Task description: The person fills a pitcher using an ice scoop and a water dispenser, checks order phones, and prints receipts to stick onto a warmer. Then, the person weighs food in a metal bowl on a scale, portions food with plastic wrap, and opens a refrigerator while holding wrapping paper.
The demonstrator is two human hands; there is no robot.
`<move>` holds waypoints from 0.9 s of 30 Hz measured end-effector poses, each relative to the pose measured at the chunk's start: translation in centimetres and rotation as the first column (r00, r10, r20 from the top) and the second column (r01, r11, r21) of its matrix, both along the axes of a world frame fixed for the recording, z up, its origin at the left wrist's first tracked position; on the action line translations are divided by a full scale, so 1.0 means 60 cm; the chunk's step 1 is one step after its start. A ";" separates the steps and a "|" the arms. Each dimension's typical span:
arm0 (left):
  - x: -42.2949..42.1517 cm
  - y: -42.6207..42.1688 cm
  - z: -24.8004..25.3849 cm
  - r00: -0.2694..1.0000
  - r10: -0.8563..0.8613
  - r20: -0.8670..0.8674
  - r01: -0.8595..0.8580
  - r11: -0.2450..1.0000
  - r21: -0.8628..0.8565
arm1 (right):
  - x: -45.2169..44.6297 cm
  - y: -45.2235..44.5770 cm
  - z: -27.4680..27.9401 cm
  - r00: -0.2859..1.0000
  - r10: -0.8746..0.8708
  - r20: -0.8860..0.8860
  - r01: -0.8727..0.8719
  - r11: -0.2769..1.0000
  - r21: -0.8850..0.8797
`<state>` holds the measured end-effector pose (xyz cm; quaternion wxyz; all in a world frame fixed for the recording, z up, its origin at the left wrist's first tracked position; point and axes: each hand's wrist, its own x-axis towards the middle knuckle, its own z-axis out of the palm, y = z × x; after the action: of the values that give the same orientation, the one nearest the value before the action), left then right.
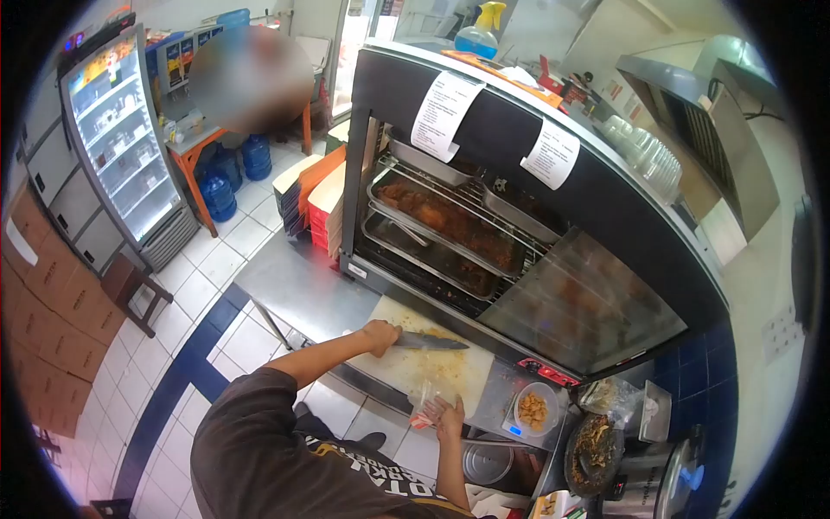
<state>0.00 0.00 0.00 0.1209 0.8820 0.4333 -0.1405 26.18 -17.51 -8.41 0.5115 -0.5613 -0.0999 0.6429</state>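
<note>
My left hand [381, 337] is wrapped round the handle of a large knife [430, 342]. Its broad dark blade lies low over a pale cutting board [393, 368], pointing right. Yellowish crumbs are scattered across the board. At the board's front edge, my right hand [446, 417] holds a clear plastic bag [424, 410] with red marks on it; what is inside is hard to make out. Right of that hand, a clear bowl of golden-brown pieces [533, 410] sits on a kitchen scale [516, 430] with a lit blue display.
A glass-fronted warming cabinet [596, 303] with trays of fried food [445, 227] stands behind the board. To the right are a dark pan of food scraps [593, 454] and a steel cooker [644, 484]. A drinks fridge [121, 138] and stool [138, 290] are at left. A blurred person stands behind.
</note>
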 end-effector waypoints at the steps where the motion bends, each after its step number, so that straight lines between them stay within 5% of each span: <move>1: -0.003 -0.002 0.013 0.999 0.023 0.025 -0.022 0.998 -0.059 | -0.044 0.000 0.018 0.999 -0.010 -0.048 0.011 1.000 0.027; 2: -0.002 0.001 0.032 0.998 0.047 0.049 -0.041 0.993 -0.112 | -0.079 0.012 0.026 0.995 -0.020 -0.095 0.026 0.998 0.061; 3: 0.083 0.006 0.063 0.949 0.008 0.315 0.027 0.994 -0.105 | -0.003 0.045 0.072 0.998 -0.032 0.047 0.028 0.996 0.084; 4: 0.064 0.001 0.082 0.905 -0.021 0.424 0.070 0.992 -0.102 | -0.053 0.076 0.057 1.000 -0.030 0.001 0.030 0.990 0.139; 5: 0.043 -0.007 0.069 0.915 -0.084 0.394 0.142 0.983 -0.118 | -0.113 0.099 0.025 0.998 -0.020 -0.055 0.029 0.984 0.178; 6: 0.027 -0.010 0.047 0.918 -0.142 0.370 0.201 0.971 -0.128 | -0.133 0.136 -0.075 0.913 -0.052 -0.404 0.163 0.956 0.244; 7: 0.035 -0.026 0.012 0.886 -0.041 0.463 0.107 0.987 -0.117 | -0.156 0.130 -0.040 0.902 -0.097 -0.422 0.207 0.953 0.223; 8: 0.034 -0.008 -0.076 0.847 -0.151 0.510 0.228 0.969 -0.092 | -0.188 0.139 -0.006 0.885 -0.132 -0.447 0.246 0.947 0.206; 9: 0.018 -0.031 -0.092 0.719 0.010 0.695 0.067 0.994 -0.084 | -0.125 0.152 -0.164 0.769 0.305 -0.562 0.167 0.752 0.637; 10: -0.004 -0.037 -0.111 0.797 -0.076 0.600 0.126 0.991 -0.042 | -0.165 0.131 -0.097 0.966 -0.089 -0.241 0.184 0.894 0.408; 11: -0.039 -0.053 -0.124 0.726 -0.124 0.676 0.054 0.991 0.125 | -0.215 0.116 -0.069 0.980 -0.195 0.050 0.152 0.878 0.455; 13: -0.169 -0.100 -0.056 0.581 -0.160 0.798 0.010 0.982 0.189 | -0.326 0.084 0.013 0.671 -0.356 0.650 0.124 0.919 0.375; 14: -0.255 -0.106 -0.048 0.596 -0.127 0.793 -0.010 0.986 0.166 | -0.383 0.069 0.030 0.651 -0.322 0.687 0.103 0.935 0.340; 16: -0.415 -0.072 0.008 0.667 -0.208 0.716 0.097 0.976 0.193 | -0.602 0.052 0.230 0.815 0.154 0.558 -0.312 0.929 0.199; 17: -0.506 -0.062 0.059 0.685 -0.097 0.722 0.069 0.995 0.069 | -0.705 0.062 0.308 0.804 0.378 0.458 -0.503 0.844 0.185; 19: -0.649 -0.020 0.096 0.693 0.108 0.713 -0.034 0.992 -0.118 | -0.871 0.089 0.456 0.371 0.394 0.841 -0.906 0.351 0.235; 20: -0.703 0.017 0.084 0.688 0.199 0.698 -0.113 0.979 -0.168 | -0.931 0.111 0.517 0.379 0.568 0.730 -0.925 0.222 0.307; 22: -0.828 0.057 0.156 0.647 0.238 0.724 -0.203 0.970 -0.137 | -1.050 0.170 0.593 0.356 0.724 0.591 -0.904 0.105 0.415; 24: -0.940 0.146 0.133 0.569 0.225 0.791 -0.248 0.964 -0.096 | -1.159 0.239 0.626 -0.051 0.716 0.697 -0.564 -0.596 0.572; 25: -0.994 0.188 0.106 0.478 0.197 0.856 -0.287 0.956 -0.060 | -1.211 0.264 0.627 -0.046 0.722 0.691 -0.547 -0.597 0.587; 27: -1.148 0.258 0.043 0.529 0.342 0.777 -0.455 0.887 -0.081 | -1.324 0.319 0.619 -0.221 0.634 0.741 -0.305 -0.767 0.565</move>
<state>-68.89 15.50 2.59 0.2648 0.7380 0.5369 0.3114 -53.27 1.60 28.75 -0.0158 0.2802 -0.7331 0.6195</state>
